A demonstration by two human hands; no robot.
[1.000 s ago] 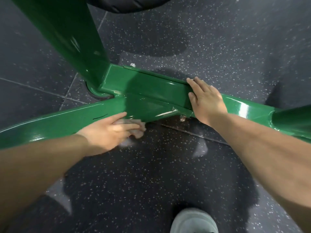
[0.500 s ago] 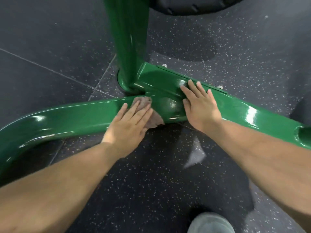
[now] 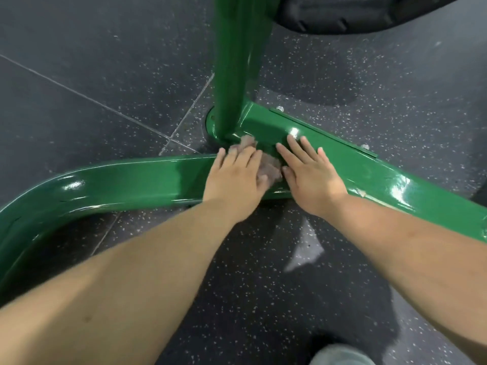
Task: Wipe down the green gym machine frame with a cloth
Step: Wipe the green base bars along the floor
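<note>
The glossy green machine frame (image 3: pixel 137 180) lies low on the floor, with an upright post (image 3: pixel 237 61) rising from the joint and a bar running off to the right. My left hand (image 3: pixel 233 180) presses a small greyish-pink cloth (image 3: pixel 268 168) flat against the joint at the foot of the post, fingers straight. The cloth shows beyond my fingertips and between my two hands, blurred. My right hand (image 3: pixel 311 175) rests flat on the right bar beside it, fingers spread and straight.
Dark speckled rubber floor (image 3: pixel 105 75) with tile seams surrounds the frame. A black padded part (image 3: pixel 342 14) hangs at the top right. Bolts (image 3: pixel 279 109) hold the frame's plate down. My grey shoe (image 3: pixel 340 354) is at the bottom edge.
My left hand has slid the cloth up from the frame's lower side onto the joint, closer to the post and my right hand. The view has shifted left.
</note>
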